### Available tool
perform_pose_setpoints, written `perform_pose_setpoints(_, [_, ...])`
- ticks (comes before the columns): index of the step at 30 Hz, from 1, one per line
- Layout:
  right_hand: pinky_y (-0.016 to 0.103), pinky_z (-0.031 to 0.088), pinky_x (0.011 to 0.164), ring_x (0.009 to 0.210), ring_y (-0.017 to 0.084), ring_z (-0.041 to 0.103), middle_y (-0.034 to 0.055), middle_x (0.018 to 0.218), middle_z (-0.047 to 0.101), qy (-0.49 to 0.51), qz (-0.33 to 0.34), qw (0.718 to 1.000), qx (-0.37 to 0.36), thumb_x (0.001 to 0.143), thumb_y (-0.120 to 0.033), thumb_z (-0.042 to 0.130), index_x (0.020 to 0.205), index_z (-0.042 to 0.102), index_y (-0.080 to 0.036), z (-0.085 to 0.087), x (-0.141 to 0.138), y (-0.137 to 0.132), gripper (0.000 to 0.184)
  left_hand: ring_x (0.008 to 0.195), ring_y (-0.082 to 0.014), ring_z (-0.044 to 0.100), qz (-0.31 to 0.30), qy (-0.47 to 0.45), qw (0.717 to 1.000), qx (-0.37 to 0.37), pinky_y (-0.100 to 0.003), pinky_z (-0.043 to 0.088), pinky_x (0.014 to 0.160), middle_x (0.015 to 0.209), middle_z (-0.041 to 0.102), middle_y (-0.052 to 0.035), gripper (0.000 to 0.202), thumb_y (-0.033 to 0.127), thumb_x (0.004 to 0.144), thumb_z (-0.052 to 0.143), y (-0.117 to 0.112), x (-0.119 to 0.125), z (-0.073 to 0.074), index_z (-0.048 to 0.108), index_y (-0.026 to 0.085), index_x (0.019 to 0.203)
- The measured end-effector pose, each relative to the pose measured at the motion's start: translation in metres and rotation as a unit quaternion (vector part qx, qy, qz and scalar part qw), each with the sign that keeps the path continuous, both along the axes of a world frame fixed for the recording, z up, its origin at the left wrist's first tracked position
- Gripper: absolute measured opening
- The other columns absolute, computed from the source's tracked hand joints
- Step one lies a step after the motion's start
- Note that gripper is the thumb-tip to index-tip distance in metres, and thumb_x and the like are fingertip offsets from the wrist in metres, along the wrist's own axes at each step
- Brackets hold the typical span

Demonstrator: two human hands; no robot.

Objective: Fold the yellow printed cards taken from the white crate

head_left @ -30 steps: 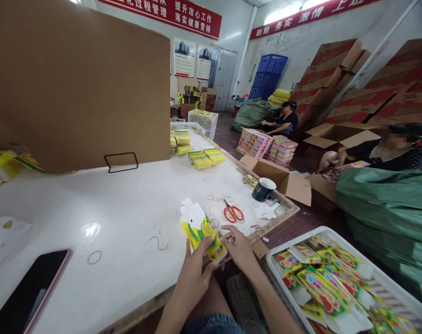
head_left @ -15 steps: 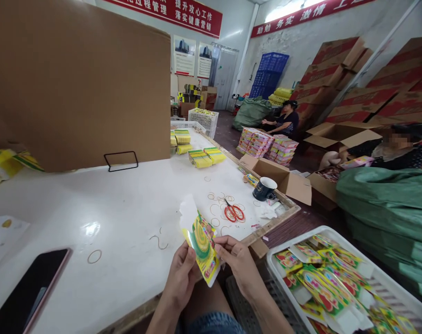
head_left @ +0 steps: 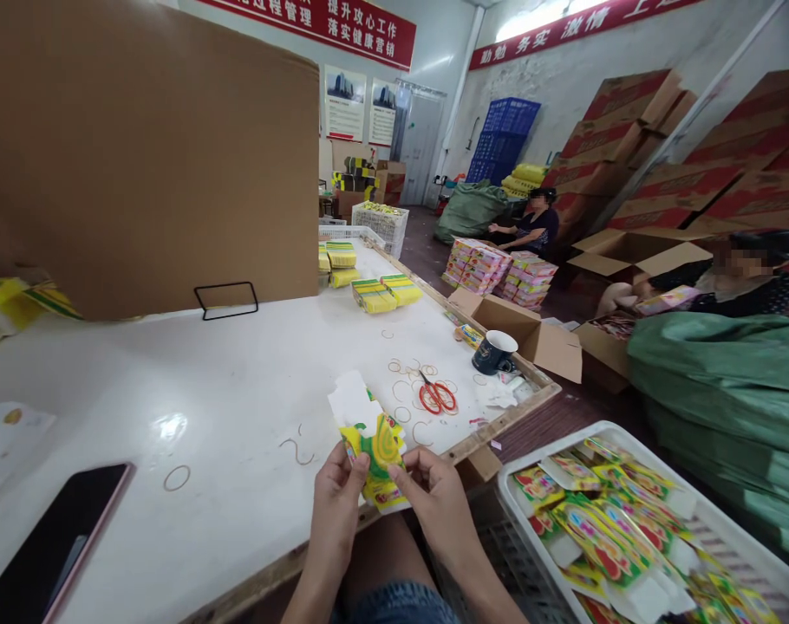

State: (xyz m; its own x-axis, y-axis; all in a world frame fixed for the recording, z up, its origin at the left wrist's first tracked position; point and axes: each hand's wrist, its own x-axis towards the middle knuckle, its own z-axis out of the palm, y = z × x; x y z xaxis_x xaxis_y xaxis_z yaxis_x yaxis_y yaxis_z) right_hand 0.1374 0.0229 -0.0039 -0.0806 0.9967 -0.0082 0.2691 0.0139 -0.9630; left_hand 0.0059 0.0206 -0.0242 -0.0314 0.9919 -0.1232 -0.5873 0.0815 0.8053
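Between my two hands, over the table's near edge, is a small yellow and green printed carton (head_left: 385, 440) with white flaps at its far end. My left hand (head_left: 339, 485) pinches its left side, thumb on the printed face. My right hand (head_left: 430, 485) grips the right side, thumb also on the face. The carton looks bent or partly opened between the thumbs. Just beyond it on the white table (head_left: 251, 381) lie red-handled scissors (head_left: 438, 397) among several loose rubber bands (head_left: 402, 415).
A white tray (head_left: 619, 429) of similar cartons stands at the right. A dark mug (head_left: 495, 354) sits at the table's right edge. A phone (head_left: 56, 537) lies at left, before a large cardboard sheet (head_left: 153, 165). Yellow packs (head_left: 387, 293) are farther back. Two people sit at right.
The carton has turned from a flat, upright angle to lie lower and bent between my hands. My left hand has shifted slightly up, and both thumbs now press on its face.
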Motion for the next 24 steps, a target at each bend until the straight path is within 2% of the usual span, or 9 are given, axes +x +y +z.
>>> perform_pose_setpoints(3, [0.026, 0.034, 0.058, 0.061, 0.012, 0.041, 0.0034, 0.07, 0.05, -0.029, -0.015, 0.999, 0.003, 0.082, -0.049, 0.057, 0.081, 0.054, -0.011, -0.002, 0.004, 0.0, 0.038, 0.096, -0.0179, 0.061, 0.046, 0.069, 0.996, 0.023, -0.028, 0.048, 0.083, 0.1, 0.063, -0.0054, 0.066, 0.032, 0.079, 0.067, -0.004, 0.001, 0.005, 0.025, 0.022, 0.128])
perform_pose_setpoints(5, [0.025, 0.036, 0.061, 0.064, 0.011, 0.041, 0.0036, 0.079, 0.053, -0.039, -0.003, 0.999, 0.027, 0.083, -0.045, 0.057, 0.095, 0.054, -0.012, 0.0, 0.008, 0.001, 0.035, 0.095, -0.0183, 0.062, 0.045, 0.093, 0.994, 0.04, -0.029, 0.049, 0.08, 0.102, 0.062, -0.0052, 0.067, 0.031, 0.082, 0.063, -0.007, 0.001, 0.011, 0.018, 0.027, 0.131])
perform_pose_setpoints(8, [0.025, 0.041, 0.071, 0.074, 0.011, 0.046, 0.006, 0.105, 0.053, 0.019, 0.054, 0.997, 0.059, 0.087, -0.039, 0.055, 0.128, 0.042, -0.019, 0.01, 0.014, 0.007, 0.047, 0.099, -0.0198, 0.061, -0.014, 0.103, 0.992, 0.071, -0.03, 0.05, 0.08, 0.112, 0.058, -0.0098, 0.069, 0.032, 0.086, 0.058, -0.012, 0.0, 0.018, 0.012, 0.028, 0.137])
perform_pose_setpoints(10, [0.026, 0.043, 0.075, 0.079, 0.011, 0.048, 0.0065, 0.108, 0.051, 0.066, 0.099, 0.991, 0.058, 0.089, -0.037, 0.053, 0.136, 0.034, -0.022, 0.018, 0.019, 0.012, 0.052, 0.103, -0.0208, 0.058, -0.068, 0.094, 0.99, 0.078, -0.031, 0.05, 0.083, 0.12, 0.053, -0.013, 0.068, 0.033, 0.087, 0.056, -0.014, -0.002, 0.022, 0.013, 0.026, 0.139])
perform_pose_setpoints(15, [0.023, 0.04, 0.071, 0.08, 0.012, 0.049, 0.0035, 0.087, 0.054, 0.083, 0.172, 0.981, 0.028, 0.091, -0.036, 0.051, 0.107, 0.051, -0.015, 0.034, 0.032, 0.021, 0.026, 0.093, -0.0221, 0.062, -0.154, 0.059, 0.985, 0.054, -0.033, 0.051, 0.078, 0.116, 0.055, -0.0156, 0.057, 0.03, 0.081, 0.065, -0.019, -0.004, 0.026, 0.028, 0.018, 0.122])
perform_pose_setpoints(17, [0.022, 0.038, 0.067, 0.075, 0.011, 0.047, 0.0028, 0.08, 0.052, 0.055, 0.169, 0.983, 0.035, 0.091, -0.037, 0.05, 0.091, 0.053, -0.013, 0.035, 0.034, 0.022, 0.024, 0.085, -0.02, 0.063, -0.168, 0.053, 0.983, 0.052, -0.033, 0.051, 0.075, 0.116, 0.055, -0.0157, 0.052, 0.029, 0.081, 0.065, -0.021, -0.002, 0.027, 0.029, 0.018, 0.116])
perform_pose_setpoints(19, [0.022, 0.037, 0.066, 0.074, 0.011, 0.046, 0.003, 0.077, 0.05, 0.031, 0.149, 0.987, 0.056, 0.09, -0.037, 0.051, 0.083, 0.054, -0.012, 0.034, 0.035, 0.022, 0.026, 0.084, -0.0188, 0.063, -0.162, 0.034, 0.985, 0.056, -0.033, 0.051, 0.075, 0.119, 0.054, -0.0157, 0.057, 0.027, 0.082, 0.064, -0.021, 0.001, 0.026, 0.023, 0.021, 0.122])
perform_pose_setpoints(22, [0.024, 0.041, 0.07, 0.077, 0.012, 0.049, 0.0033, 0.087, 0.054, 0.07, 0.117, 0.989, 0.065, 0.09, -0.035, 0.053, 0.108, 0.051, -0.017, 0.031, 0.033, 0.021, 0.026, 0.093, -0.02, 0.063, -0.156, 0.008, 0.985, 0.069, -0.034, 0.05, 0.08, 0.127, 0.049, -0.0163, 0.074, 0.025, 0.083, 0.063, -0.02, 0.004, 0.025, 0.01, 0.028, 0.135])
perform_pose_setpoints(24, [0.026, 0.043, 0.075, 0.082, 0.012, 0.052, 0.0047, 0.097, 0.055, 0.079, 0.107, 0.988, 0.072, 0.09, -0.034, 0.052, 0.122, 0.045, -0.02, 0.031, 0.034, 0.021, 0.035, 0.099, -0.0223, 0.061, -0.171, 0.012, 0.983, 0.069, -0.033, 0.05, 0.083, 0.129, 0.048, -0.0179, 0.073, 0.026, 0.083, 0.063, -0.019, 0.003, 0.024, 0.014, 0.024, 0.136])
